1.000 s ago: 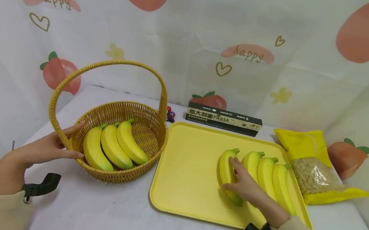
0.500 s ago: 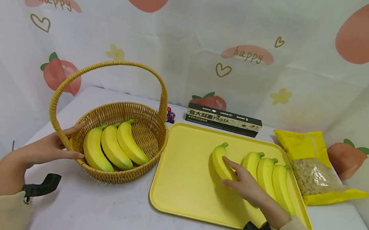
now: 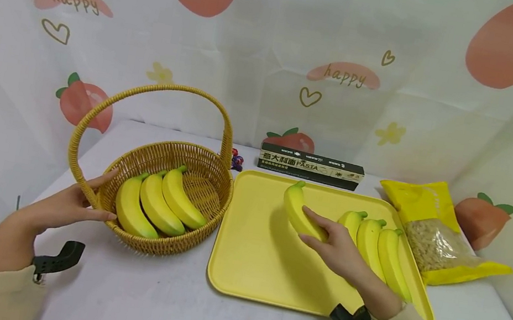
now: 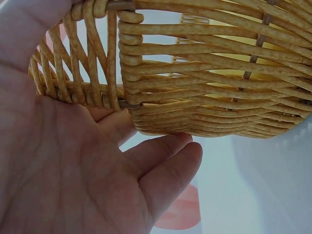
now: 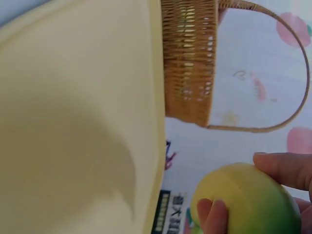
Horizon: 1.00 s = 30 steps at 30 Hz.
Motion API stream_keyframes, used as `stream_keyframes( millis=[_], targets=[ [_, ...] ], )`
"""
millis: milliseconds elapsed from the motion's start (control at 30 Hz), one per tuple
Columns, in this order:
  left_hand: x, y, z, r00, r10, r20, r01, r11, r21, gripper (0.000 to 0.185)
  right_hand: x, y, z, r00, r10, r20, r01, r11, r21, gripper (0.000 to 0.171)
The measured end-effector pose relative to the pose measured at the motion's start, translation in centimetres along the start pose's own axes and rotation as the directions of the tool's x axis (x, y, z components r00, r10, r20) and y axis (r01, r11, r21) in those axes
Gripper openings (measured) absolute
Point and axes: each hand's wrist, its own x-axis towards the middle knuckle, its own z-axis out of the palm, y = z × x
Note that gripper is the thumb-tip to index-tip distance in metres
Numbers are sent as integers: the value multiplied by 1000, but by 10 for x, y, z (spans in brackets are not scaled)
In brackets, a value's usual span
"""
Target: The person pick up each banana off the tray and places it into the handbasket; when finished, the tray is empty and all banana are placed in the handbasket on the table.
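My right hand [image 3: 338, 249] grips a yellow banana [image 3: 299, 209] by its lower end, raised over the yellow tray [image 3: 248, 276], where its shadow falls. In the right wrist view the banana's green-tinged end [image 5: 248, 200] shows between thumb and fingers. On the left, my left hand [image 3: 72, 207] holds the side of a wicker basket [image 3: 157, 245] near the foot of its tall handle. From the left wrist, fingers [image 4: 170, 170] reach under the woven wall [image 4: 209, 87]. Several bananas lie inside the basket side by side, among them one banana [image 3: 182, 198] nearest the middle.
More bananas [image 3: 368, 248] lie in a row at the tray's right side. Behind the tray stands a pasta box [image 3: 311, 167]. A yellow bag [image 3: 440, 239] leans at the right, and small wrapped items [image 3: 237, 161] sit behind the basket.
My right hand has lifted the banana off the tray and carried it up and to the left. My left hand and the basket have stayed in place.
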Motion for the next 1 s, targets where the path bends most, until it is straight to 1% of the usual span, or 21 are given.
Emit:
stream_keyframes(
  millis=[100, 233, 333, 467, 600, 733, 800, 1000],
  targets=[
    [0, 0, 0, 1000, -4, -2, 4, 1000, -6, 95, 3, -9, 1, 1000, -12, -27, 13, 1000, 18, 54],
    [0, 0, 0, 1000, -5, -3, 5, 1000, -8, 95, 9, -22, 5, 999, -42, -22, 44, 996, 81, 52],
    [-1, 0, 0, 1000, 0, -3, 0, 1000, -11, 95, 14, -34, 10, 997, -82, 8, 81, 988, 128, 52],
    [-1, 0, -1, 1000, 10, -2, -10, 1000, -13, 95, 22, -51, 22, 989, -131, 70, 118, 980, 161, 51],
    [-1, 0, -1, 1000, 10, -1, -10, 1000, -8, 95, 35, -69, 36, 974, -188, 124, 165, 971, 175, 50],
    [-1, 0, -1, 1000, 7, 2, -7, 1000, -10, 95, 53, -84, 52, 960, -234, 154, 208, 964, 166, 49],
    [-1, 1, -1, 1000, 6, 4, -6, 1000, -11, 95, 62, -91, 60, 954, -250, 168, 225, 962, 153, 49],
    [-1, 2, -1, 1000, 8, 4, -8, 1000, 3, 95, 91, -112, 88, 937, -261, 233, 234, 963, 137, 49]
  ],
)
